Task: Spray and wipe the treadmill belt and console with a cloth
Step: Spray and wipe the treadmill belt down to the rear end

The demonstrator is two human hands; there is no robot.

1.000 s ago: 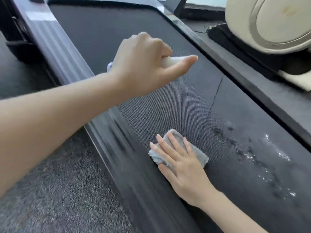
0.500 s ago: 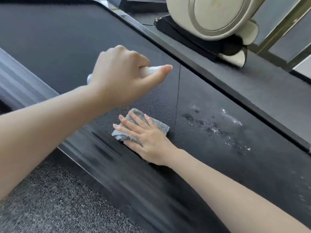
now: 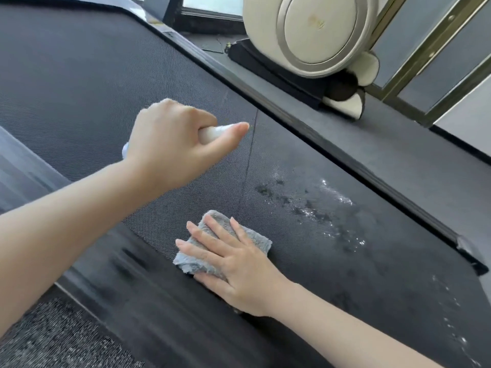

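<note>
Cloth [image 3: 256, 240], flat on the treadmill belt [image 3: 106, 75] at its near rail [image 3: 132, 288], lies under my right hand's [image 3: 239, 266] straight, spread fingers [image 3: 203, 235]; my left hand [image 3: 170, 144] grips the spray bottle [image 3: 215, 132]; open belt beyond.

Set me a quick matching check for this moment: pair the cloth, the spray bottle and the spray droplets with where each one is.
Things:
1. cloth
2. spray bottle
3. spray droplets

Places:
A. gripped in the left hand
B. scattered wet on the bare belt
C. pressed flat under the right hand

Pairs: 1-C, 2-A, 3-B.
</note>
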